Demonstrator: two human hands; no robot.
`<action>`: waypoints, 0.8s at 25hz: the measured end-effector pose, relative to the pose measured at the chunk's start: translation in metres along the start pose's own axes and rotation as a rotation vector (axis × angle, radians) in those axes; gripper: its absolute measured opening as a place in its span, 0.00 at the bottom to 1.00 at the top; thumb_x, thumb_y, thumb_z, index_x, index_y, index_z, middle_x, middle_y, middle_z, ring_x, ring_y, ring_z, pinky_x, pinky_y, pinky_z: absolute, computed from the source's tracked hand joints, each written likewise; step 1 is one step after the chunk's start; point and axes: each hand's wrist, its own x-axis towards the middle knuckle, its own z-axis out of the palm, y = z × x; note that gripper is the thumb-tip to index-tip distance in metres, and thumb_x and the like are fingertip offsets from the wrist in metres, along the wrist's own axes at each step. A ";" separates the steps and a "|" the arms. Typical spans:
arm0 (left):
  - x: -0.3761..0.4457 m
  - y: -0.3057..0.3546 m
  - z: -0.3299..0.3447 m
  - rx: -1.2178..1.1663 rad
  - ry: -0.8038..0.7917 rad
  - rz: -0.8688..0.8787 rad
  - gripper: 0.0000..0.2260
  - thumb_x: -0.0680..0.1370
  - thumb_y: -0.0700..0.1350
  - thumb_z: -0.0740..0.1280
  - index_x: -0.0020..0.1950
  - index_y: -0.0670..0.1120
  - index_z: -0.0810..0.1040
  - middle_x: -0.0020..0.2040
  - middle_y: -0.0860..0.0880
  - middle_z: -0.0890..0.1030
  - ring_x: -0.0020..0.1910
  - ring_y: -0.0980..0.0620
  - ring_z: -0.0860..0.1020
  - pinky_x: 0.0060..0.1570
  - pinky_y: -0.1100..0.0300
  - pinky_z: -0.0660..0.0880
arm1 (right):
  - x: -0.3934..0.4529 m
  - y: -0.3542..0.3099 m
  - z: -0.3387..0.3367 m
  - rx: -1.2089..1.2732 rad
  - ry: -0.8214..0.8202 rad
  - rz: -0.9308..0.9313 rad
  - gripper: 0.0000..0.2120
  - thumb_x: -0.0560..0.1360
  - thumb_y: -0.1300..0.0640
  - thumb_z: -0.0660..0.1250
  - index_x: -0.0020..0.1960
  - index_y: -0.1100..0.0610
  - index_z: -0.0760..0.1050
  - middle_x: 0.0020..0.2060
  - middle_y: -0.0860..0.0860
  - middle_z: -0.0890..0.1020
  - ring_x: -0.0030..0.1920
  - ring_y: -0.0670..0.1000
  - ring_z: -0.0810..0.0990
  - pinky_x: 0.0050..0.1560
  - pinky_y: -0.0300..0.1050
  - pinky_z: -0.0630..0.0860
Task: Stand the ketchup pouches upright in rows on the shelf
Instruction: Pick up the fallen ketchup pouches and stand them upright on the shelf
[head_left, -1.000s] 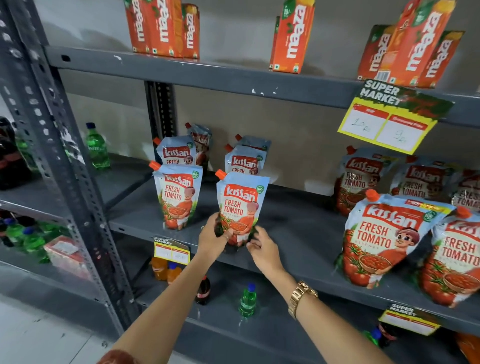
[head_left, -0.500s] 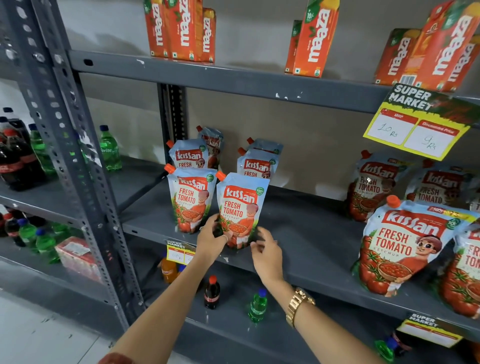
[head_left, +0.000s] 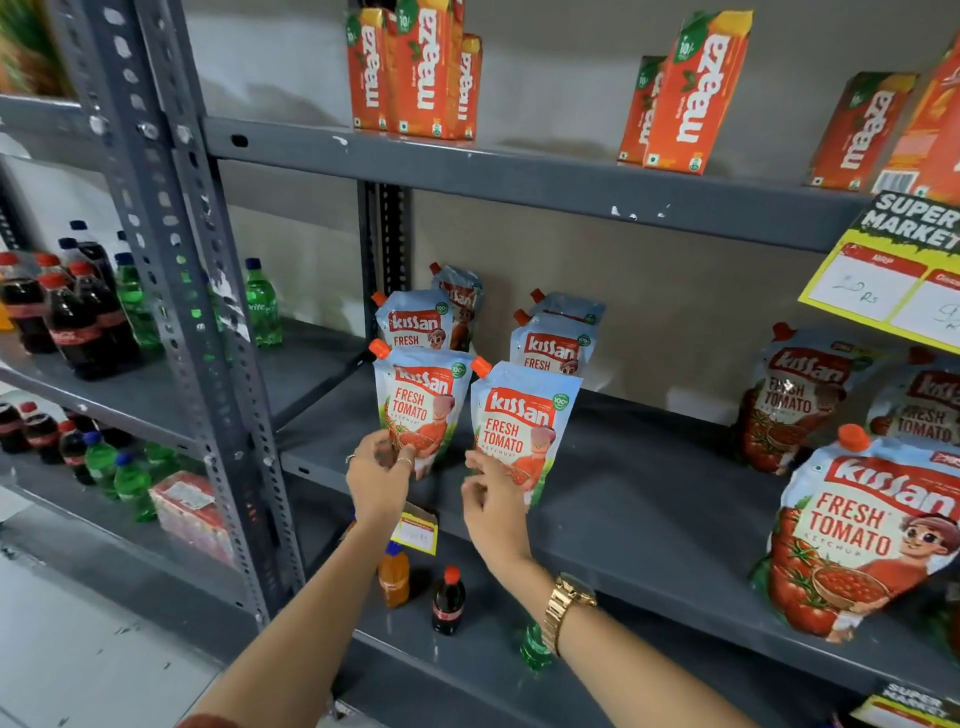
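Note:
Two rows of Kissan ketchup pouches stand upright at the left end of the grey shelf (head_left: 649, 493). My left hand (head_left: 379, 480) pinches the bottom of the front-left pouch (head_left: 423, 395). The front-right pouch (head_left: 524, 415) stands beside it, and the loosely spread fingers of my right hand (head_left: 493, 501) touch its lower left corner. Behind them stand a back-left pouch (head_left: 415, 325) and a back-right pouch (head_left: 553, 348), with more pouches partly hidden behind those. At the right, a large pouch (head_left: 857, 535) and others (head_left: 795, 400) lean loosely.
Maaza juice cartons (head_left: 421, 67) line the shelf above. A yellow price tag (head_left: 893, 275) hangs at upper right. A perforated steel post (head_left: 171, 260) stands at left, with cola bottles (head_left: 72, 312) and a green bottle (head_left: 262, 306) beyond. Small bottles (head_left: 449, 597) sit on the shelf below.
My left hand left the front-right pouch and took hold of the front-left pouch. My right hand shifted to the front-right pouch's lower left corner. The view moved closer and left.

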 end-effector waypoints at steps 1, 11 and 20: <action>0.004 -0.002 -0.001 0.015 -0.021 0.001 0.17 0.74 0.42 0.68 0.62 0.45 0.72 0.58 0.42 0.79 0.56 0.47 0.76 0.53 0.57 0.72 | 0.008 -0.002 0.008 -0.004 -0.081 0.058 0.23 0.74 0.66 0.60 0.68 0.54 0.65 0.64 0.50 0.74 0.60 0.47 0.74 0.59 0.37 0.71; 0.043 -0.011 -0.013 0.076 -0.268 0.003 0.27 0.75 0.40 0.65 0.72 0.49 0.61 0.69 0.45 0.71 0.68 0.47 0.69 0.67 0.50 0.66 | 0.052 -0.002 0.048 0.044 -0.415 0.299 0.44 0.69 0.74 0.57 0.75 0.48 0.41 0.74 0.56 0.62 0.72 0.55 0.64 0.68 0.47 0.67; 0.098 -0.019 -0.038 -0.033 -0.236 -0.108 0.27 0.75 0.35 0.64 0.71 0.48 0.62 0.69 0.41 0.71 0.67 0.44 0.70 0.66 0.45 0.68 | 0.081 -0.012 0.073 -0.061 -0.557 0.228 0.44 0.67 0.70 0.57 0.74 0.43 0.43 0.74 0.54 0.62 0.72 0.53 0.63 0.68 0.50 0.68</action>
